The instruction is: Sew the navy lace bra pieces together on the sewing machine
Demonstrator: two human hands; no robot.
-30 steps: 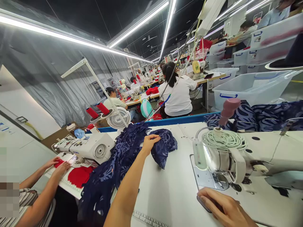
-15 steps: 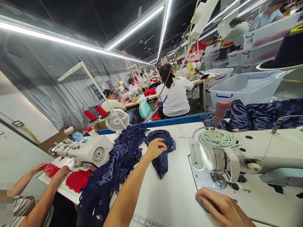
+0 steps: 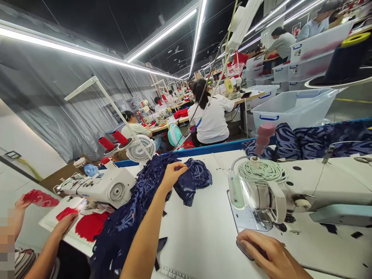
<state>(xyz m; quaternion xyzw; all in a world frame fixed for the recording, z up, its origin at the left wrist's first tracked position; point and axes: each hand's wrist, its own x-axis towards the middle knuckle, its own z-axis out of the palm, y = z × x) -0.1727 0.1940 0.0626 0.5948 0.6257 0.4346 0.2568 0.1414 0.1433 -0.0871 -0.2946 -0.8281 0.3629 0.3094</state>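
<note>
My left hand [image 3: 173,175] reaches over the white table, thumb and fingers pinched on the edge of a navy fabric piece [image 3: 186,189] that hangs below them. Just right of it lies more navy patterned fabric [image 3: 200,173]. Left of my forearm, a long heap of navy fabric strips [image 3: 128,217] spills over the table's edge. My right hand [image 3: 269,250] rests with curled fingers at the front of the sewing machine [image 3: 261,197]. A dark edge shows under its fingertips; what they hold, if anything, is hidden.
At the left a co-worker handles red fabric pieces [image 3: 91,226] beside another sewing machine [image 3: 113,190]. A white fan [image 3: 141,148] stands behind the heap. Navy patterned bundles [image 3: 287,143] lie behind my machine, with a clear plastic bin [image 3: 293,108] beyond. A ruler strip [image 3: 174,273] marks the front edge.
My left hand has drawn the navy piece leftward off the patterned fabric. The right hand stays at the machine. The co-worker's far hand has lifted a red piece. The view has shifted slightly.
</note>
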